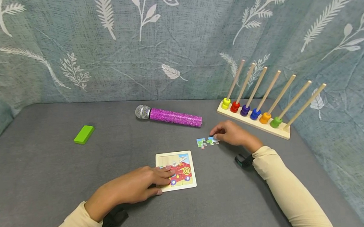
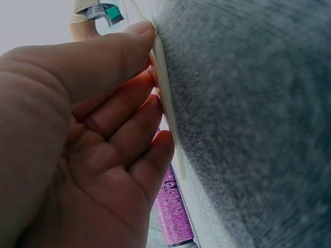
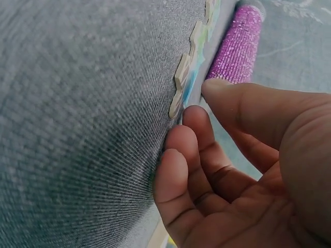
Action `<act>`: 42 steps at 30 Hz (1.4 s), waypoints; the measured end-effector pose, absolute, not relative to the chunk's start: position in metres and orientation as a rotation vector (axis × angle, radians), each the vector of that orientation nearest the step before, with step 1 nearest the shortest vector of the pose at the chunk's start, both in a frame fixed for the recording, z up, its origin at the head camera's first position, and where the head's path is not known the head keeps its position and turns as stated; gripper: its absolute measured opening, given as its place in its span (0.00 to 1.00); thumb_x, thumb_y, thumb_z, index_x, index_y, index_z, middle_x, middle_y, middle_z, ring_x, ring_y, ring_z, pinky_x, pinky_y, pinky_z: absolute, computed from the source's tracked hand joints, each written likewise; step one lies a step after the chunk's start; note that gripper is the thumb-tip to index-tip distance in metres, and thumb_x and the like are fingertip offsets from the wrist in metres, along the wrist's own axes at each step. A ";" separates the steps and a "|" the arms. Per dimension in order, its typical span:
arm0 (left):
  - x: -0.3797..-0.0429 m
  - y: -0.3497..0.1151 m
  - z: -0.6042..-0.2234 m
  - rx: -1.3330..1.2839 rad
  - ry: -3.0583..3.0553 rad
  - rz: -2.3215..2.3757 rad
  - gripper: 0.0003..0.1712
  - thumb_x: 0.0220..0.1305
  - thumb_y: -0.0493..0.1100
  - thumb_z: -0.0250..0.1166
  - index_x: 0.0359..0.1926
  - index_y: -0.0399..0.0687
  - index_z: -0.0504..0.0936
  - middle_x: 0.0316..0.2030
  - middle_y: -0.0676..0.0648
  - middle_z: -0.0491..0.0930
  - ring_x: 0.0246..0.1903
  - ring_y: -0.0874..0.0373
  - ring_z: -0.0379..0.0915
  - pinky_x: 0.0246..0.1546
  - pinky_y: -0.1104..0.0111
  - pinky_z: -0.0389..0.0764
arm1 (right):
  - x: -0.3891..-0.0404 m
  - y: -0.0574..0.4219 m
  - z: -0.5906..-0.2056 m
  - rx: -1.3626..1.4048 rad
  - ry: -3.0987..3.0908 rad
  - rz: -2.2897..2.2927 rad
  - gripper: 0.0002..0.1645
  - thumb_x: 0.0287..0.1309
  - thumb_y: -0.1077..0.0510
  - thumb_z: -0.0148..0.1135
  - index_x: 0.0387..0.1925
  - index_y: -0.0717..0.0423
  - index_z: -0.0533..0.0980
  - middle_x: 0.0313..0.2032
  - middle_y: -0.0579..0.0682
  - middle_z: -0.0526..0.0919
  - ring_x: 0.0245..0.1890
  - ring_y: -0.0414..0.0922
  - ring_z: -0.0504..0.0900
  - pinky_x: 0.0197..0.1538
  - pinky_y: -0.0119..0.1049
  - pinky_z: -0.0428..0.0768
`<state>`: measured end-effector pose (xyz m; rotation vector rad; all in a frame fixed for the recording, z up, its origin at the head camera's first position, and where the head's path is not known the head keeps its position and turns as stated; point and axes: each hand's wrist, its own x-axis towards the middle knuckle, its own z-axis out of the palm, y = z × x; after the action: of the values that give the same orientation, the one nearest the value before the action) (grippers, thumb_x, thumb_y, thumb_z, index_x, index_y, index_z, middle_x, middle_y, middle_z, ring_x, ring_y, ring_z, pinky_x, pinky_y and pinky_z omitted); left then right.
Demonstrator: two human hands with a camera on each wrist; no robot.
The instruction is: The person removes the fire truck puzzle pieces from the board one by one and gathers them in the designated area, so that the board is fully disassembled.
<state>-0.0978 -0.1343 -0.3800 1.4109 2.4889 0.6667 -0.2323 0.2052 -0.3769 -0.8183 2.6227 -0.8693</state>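
In the head view a wooden puzzle board (image 1: pixel 193 171) shows a red vehicle picture, with bare wood at its upper left. My left hand (image 1: pixel 139 184) rests on its left part, fingers over the picture and thumb at the near edge. Farther right, two loose jigsaw pieces (image 1: pixel 201 143) lie close together on the table. My right hand (image 1: pixel 232 133) is at the right-hand jigsaw piece (image 1: pixel 212 141), fingers loosely bent. From the right wrist view, the fingertips (image 3: pixel 181 139) are low at the piece's end, and a gap separates them from the thumb.
A purple glittery microphone (image 1: pixel 176 118) lies behind the jigsaw pieces. At the right back stands a wooden peg rack (image 1: pixel 253 122) with coloured rings on upright rods. A green block (image 1: pixel 84 134) lies at the left on the grey table (image 1: pixel 49 175). A leaf-patterned cloth (image 1: pixel 120 62) hangs behind.
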 end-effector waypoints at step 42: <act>-0.098 -0.134 -0.380 1.375 2.479 0.638 0.21 0.62 0.36 0.65 0.57 0.41 0.81 0.61 0.47 0.74 0.61 0.51 0.69 0.59 0.55 0.72 | -0.196 0.152 -0.367 -1.104 2.516 -0.799 0.10 0.64 0.63 0.60 0.44 0.58 0.85 0.40 0.47 0.86 0.35 0.35 0.77 0.39 0.32 0.77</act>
<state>-0.0983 -0.1341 -0.3797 1.3750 2.4791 0.6379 -0.1960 0.1520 -0.3670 -1.1036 2.5157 -0.7985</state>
